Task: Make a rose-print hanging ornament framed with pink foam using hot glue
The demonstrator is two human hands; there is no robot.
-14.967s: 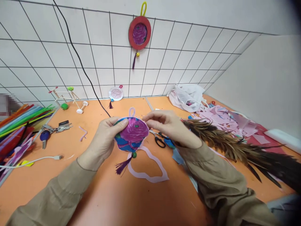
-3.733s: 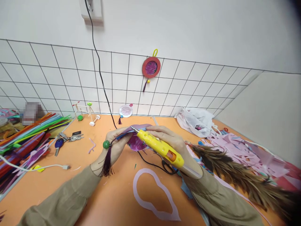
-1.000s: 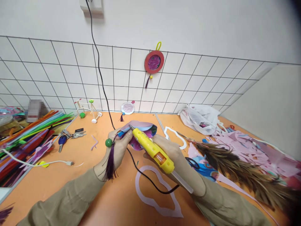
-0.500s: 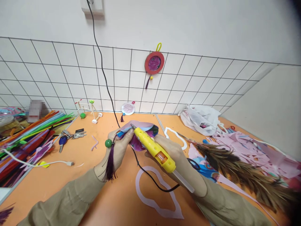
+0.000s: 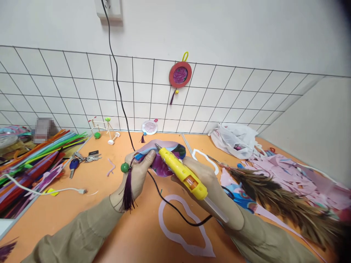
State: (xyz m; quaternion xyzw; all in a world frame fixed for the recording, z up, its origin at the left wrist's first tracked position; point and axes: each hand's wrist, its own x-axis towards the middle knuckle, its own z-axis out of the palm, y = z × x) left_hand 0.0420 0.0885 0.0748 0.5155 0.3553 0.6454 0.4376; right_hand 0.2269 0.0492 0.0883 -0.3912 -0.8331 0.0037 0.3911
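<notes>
Fingers wrapped round it, my right hand [image 5: 203,175] grips a yellow hot glue gun [image 5: 178,168] with a clear glue stick out of its back end. My left hand [image 5: 138,173] pinches a floral craft piece [image 5: 161,166] with a pink and blue edge, thumb on top. The gun's metal nozzle lies at the piece's upper edge, just right of that thumb; whether it touches I cannot tell. A green bead [image 5: 125,167] and a dark purple tassel [image 5: 128,193] hang from the piece over my left wrist. Below lies a pink paper outline [image 5: 163,219].
Coloured pipe cleaners [image 5: 55,146], keys [image 5: 74,164] and a white cable [image 5: 65,189] lie on the left. At right are a plastic bag [image 5: 233,138], pink scraps [image 5: 287,179] and brown feathery stems [image 5: 263,186]. A black cord [image 5: 117,80] runs down the wall.
The glue gun's nozzle has shifted slightly right along the edge of the floral piece, with my right hand. My left hand keeps its hold, nearly still.
</notes>
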